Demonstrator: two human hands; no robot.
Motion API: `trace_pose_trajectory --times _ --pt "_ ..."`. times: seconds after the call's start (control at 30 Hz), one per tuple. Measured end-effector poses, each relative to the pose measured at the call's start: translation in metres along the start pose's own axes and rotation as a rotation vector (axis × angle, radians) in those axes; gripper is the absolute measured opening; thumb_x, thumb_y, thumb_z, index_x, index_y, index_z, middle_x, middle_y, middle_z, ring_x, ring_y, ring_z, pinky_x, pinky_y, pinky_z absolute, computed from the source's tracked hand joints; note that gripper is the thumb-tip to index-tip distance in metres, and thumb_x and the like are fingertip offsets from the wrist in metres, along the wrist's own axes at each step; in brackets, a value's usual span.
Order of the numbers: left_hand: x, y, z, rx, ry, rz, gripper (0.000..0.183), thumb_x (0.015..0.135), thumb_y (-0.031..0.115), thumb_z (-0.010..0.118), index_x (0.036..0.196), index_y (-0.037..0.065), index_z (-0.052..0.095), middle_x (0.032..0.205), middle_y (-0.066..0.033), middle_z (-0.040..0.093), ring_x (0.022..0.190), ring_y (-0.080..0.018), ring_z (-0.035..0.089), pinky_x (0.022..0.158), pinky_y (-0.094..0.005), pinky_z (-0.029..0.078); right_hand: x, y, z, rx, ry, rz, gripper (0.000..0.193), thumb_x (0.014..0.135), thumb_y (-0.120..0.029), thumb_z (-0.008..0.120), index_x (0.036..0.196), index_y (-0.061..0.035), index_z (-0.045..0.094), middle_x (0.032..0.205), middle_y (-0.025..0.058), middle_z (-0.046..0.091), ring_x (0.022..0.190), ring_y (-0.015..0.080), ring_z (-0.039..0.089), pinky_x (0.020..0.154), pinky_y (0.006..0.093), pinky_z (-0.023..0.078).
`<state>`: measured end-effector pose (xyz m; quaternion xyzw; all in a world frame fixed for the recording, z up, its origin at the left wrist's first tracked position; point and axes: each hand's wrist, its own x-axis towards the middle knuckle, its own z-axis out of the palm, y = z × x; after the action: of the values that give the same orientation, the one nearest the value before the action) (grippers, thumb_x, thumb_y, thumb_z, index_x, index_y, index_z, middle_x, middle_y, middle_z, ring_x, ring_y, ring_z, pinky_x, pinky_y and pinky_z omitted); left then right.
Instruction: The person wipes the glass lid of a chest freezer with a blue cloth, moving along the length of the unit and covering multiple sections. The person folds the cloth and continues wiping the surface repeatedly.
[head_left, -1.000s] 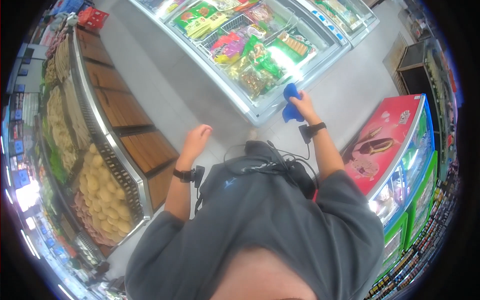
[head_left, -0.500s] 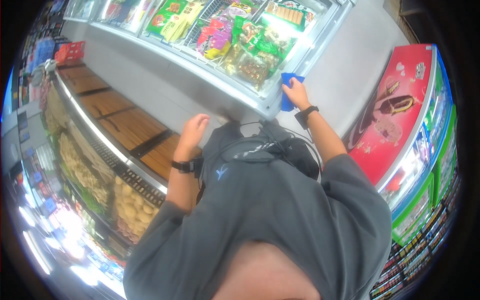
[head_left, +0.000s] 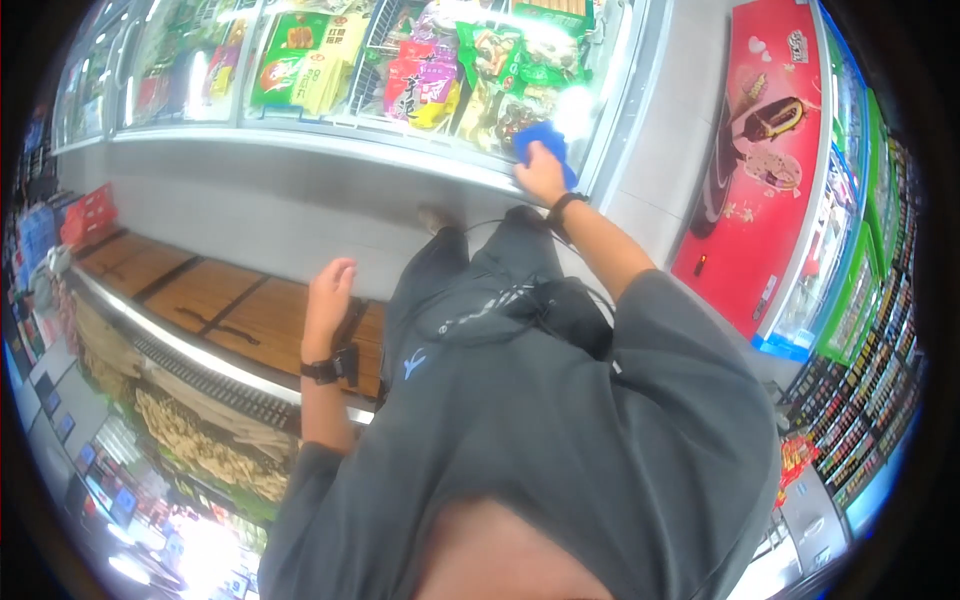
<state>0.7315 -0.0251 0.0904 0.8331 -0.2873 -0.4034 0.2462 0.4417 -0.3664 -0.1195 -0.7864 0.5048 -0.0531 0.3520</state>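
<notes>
A blue cloth [head_left: 548,142] is gripped in my right hand [head_left: 541,174], over the near right corner of a chest freezer [head_left: 400,150]. Under the freezer's glass top lie several food bags, among them a green bag [head_left: 495,60] and a pink and purple bag [head_left: 420,85]. The part of the glass beneath the cloth is hidden. My left hand [head_left: 328,300] hangs in the air away from the freezer, above a wooden-fronted stand, with fingers loosely bent and nothing seen in them.
On the right stands a red ice-cream freezer [head_left: 760,170] with pictures on its side. The wooden panels [head_left: 255,310] of a produce stand run along the left. A red basket [head_left: 88,215] sits at the far left. Grey floor [head_left: 300,205] lies between.
My view and body have turned to the right. My right hand with the blue cloth has gone from the freezer's outer corner edge onto its top. My left hand remains empty.
</notes>
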Motion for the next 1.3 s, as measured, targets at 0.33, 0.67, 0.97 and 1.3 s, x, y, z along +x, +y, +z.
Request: trace_pose_trajectory --times 0.33,0.67,0.97,1.3 --pt "0.1 -0.001 -0.037 0.185 -0.157 0.146 0.023 0.102 0.018 0.059 0.116 0.002 0.067 0.104 -0.0165 0.073 0.093 -0.0296 0.07 0.084 -0.0384 0.054 0.048 -0.083 0.066 -0.117 -0.183 -0.331 0.027 0.092 -0.029 0.072 0.107 -0.01 0.06 0.101 0.0154 0.068 0.096 0.0376 0.068 0.083 0.0494 0.055" --pt "0.194 0.063 -0.032 0.232 -0.333 0.251 0.021 0.1 0.015 0.06 0.114 0.002 0.069 0.105 -0.0167 0.073 0.093 -0.0298 0.07 0.084 -0.0372 0.054 0.001 0.046 -0.074 -0.206 0.108 0.403 0.037 0.098 -0.045 0.064 0.102 -0.0085 0.056 0.094 0.0195 0.073 0.092 0.0419 0.07 0.079 0.054 0.054" --pt "0.309 -0.043 -0.089 0.467 0.177 0.511 0.03 0.097 0.011 0.059 0.126 0.003 0.064 0.125 -0.0211 0.065 0.119 -0.0377 0.06 0.104 -0.0459 0.045 -0.006 0.044 -0.038 -0.458 0.41 -0.028 0.061 0.093 -0.026 0.069 0.148 -0.0118 0.051 0.148 0.0168 0.047 0.14 0.0388 0.042 0.115 0.0492 0.036" --pt "0.41 -0.183 -0.239 0.766 0.452 0.417 0.063 0.098 0.021 0.062 0.154 0.002 0.037 0.16 -0.0279 0.032 0.146 -0.0461 0.032 0.119 -0.0556 0.028 0.053 -0.064 0.064 -0.372 0.225 -0.084 0.095 0.088 -0.039 0.07 0.161 -0.0016 0.024 0.17 0.0205 0.021 0.157 0.0433 0.015 0.124 0.0567 0.016"
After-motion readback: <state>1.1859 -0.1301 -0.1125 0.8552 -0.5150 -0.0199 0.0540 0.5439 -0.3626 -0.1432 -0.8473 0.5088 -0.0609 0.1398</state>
